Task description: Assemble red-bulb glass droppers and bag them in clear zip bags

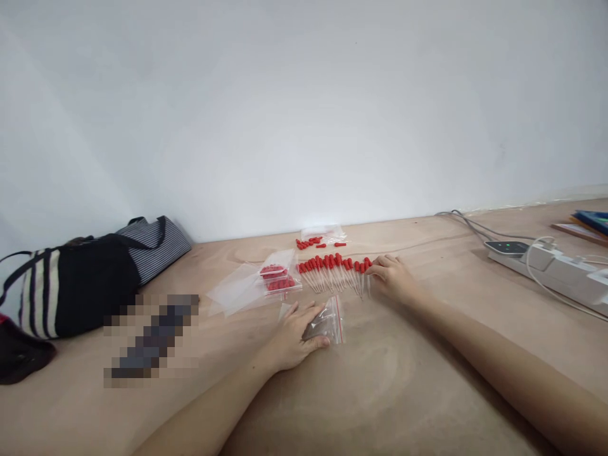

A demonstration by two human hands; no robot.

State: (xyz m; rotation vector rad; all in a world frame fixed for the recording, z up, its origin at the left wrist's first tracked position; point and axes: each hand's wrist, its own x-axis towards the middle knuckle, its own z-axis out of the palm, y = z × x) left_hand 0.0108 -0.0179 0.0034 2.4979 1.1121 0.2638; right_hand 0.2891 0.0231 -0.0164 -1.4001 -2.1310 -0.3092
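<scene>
My left hand (297, 335) lies on the table with its fingers apart, resting on a clear zip bag (332, 321) with a red seal line. At the right end of a row of red-topped droppers (330, 263) with clear stems, my right hand (390, 276) has its fingers closed at the last red top; what they hold is partly hidden. Bags with red bulbs inside (280, 283) lie left of the row. Loose red bulbs (308, 242) and another clear bag (325, 234) are behind it.
Clear sheets or bags (237, 291) spread left of the filled bags. A black bag (95, 282) and a striped bag (159, 250) stand at the left, near a blurred dark object (154, 339). At the right are a white power strip (555, 272), cables and books (591, 225).
</scene>
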